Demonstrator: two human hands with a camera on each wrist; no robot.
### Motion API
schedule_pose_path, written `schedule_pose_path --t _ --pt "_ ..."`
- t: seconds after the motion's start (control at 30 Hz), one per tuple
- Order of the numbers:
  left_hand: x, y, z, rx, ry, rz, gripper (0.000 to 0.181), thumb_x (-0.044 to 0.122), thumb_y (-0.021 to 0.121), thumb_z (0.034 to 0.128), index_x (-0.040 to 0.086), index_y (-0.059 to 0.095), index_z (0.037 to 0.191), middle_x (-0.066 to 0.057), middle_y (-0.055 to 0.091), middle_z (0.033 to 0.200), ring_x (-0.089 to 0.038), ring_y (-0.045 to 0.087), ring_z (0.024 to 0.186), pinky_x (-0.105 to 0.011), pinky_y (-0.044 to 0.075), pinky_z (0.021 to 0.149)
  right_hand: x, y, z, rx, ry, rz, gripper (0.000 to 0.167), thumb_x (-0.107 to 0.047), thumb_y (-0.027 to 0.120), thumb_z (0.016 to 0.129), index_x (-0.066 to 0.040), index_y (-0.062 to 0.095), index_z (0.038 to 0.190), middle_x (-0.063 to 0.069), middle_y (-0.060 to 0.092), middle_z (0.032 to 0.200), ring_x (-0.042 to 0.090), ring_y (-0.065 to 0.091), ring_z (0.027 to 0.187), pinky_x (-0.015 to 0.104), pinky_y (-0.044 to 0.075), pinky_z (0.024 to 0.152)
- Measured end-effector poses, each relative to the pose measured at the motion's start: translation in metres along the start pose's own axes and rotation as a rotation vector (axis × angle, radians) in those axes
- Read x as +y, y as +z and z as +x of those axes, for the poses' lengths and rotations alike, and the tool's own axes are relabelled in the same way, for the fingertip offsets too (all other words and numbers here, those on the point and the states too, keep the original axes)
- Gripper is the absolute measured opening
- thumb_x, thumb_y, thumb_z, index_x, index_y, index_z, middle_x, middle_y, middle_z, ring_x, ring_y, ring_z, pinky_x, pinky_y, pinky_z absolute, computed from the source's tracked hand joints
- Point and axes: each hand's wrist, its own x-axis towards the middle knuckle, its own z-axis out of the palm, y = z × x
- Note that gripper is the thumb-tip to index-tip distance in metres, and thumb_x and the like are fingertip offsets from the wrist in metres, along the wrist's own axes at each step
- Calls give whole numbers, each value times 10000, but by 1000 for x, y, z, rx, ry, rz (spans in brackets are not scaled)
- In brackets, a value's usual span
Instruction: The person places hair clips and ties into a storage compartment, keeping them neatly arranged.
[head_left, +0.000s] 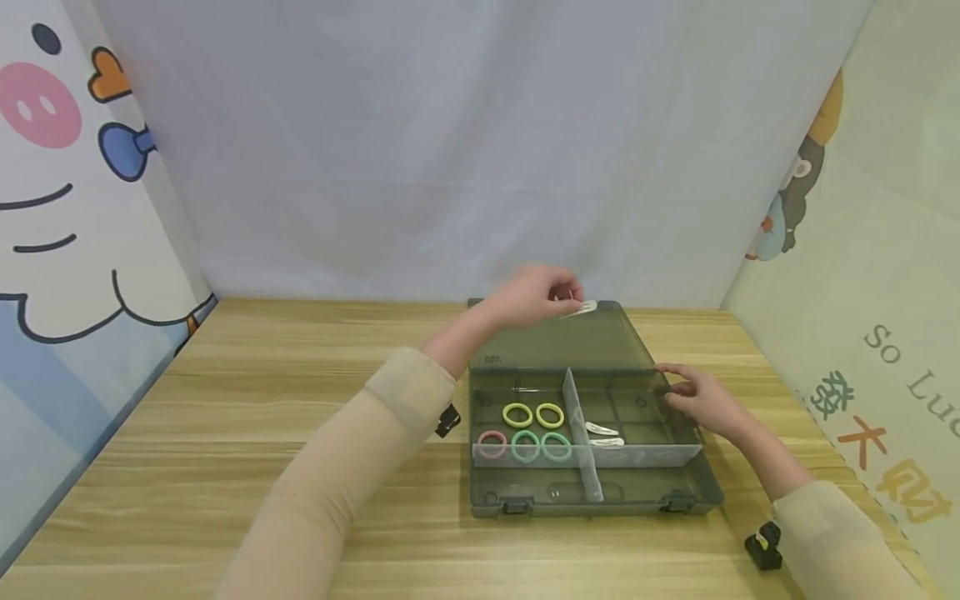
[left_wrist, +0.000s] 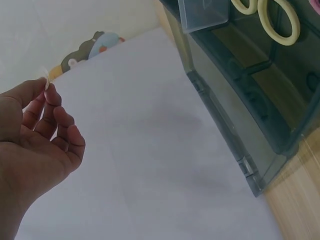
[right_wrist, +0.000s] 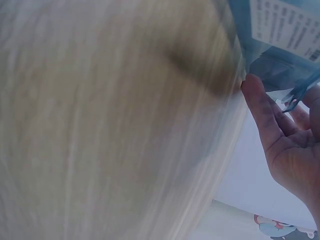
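My left hand pinches a white snap hair clip between thumb and forefinger, above the raised lid. In the left wrist view the clip shows edge-on at the fingertips. A grey translucent divided storage box lies with its lid folded back. Its back left compartment holds several hair rings: yellow, green and pink. Two white hair clips lie in the back right compartment. My right hand holds the box's right wall near the hinge, thumb over the rim.
The box stands on a wooden table, with a white cloth backdrop behind it. Printed cloths hang at left and right. Light plastic dividers split the box. A printed label shows on the box's underside.
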Motion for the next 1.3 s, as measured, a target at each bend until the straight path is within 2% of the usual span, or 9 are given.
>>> schedule_pose_path --t 0.23,0.53,0.67,0.77,0.97,1.1,1.3 --pt "11 14 15 -64 41 27 90 170 572 946 92 605 976 -35 653 892 -131 597 820 -209 439 709 0 0 0 2 4 -15 533 -62 509 933 -40 343 1439 420 463 1249 38 304 436 251 374 425" --pt "12 38 33 -154 101 103 97 143 576 938 64 602 987 -62 646 960 -141 618 888 -199 452 758 -5 -1 -2 3 -7 -13 537 -74 522 930 -23 342 1433 422 473 1234 47 335 429 255 388 434" --pt "12 51 38 -205 90 100 90 126 571 937 61 589 997 -74 653 968 -152 633 886 -208 461 749 -5 -2 -2 2 -5 -11 535 -75 519 934 -21 338 1434 414 480 1235 53 334 427 254 389 438" --pt "10 64 41 -246 66 111 76 148 558 946 93 579 995 -39 649 947 -124 624 855 -211 458 735 -4 -2 -2 3 -7 -10 530 -75 518 936 -17 340 1432 409 486 1233 60 328 426 257 388 439" --pt "2 87 45 -320 56 192 70 192 570 945 127 590 962 22 645 891 -87 584 795 -204 431 703 -3 -1 0 -3 -8 -7 542 -81 524 931 -18 335 1435 398 498 1228 67 349 431 257 400 447" --pt "-2 96 45 -370 58 229 47 186 586 936 150 590 906 48 629 860 -74 548 761 -191 414 692 -3 -1 0 1 -2 -10 544 -79 528 927 -21 339 1434 396 499 1229 71 358 435 263 409 451" --pt "-8 102 47 -422 69 260 65 189 622 920 163 615 861 78 582 790 -52 497 714 -180 398 681 -1 -1 0 11 -11 -5 541 -64 527 920 -18 348 1429 397 509 1215 54 352 437 257 404 444"
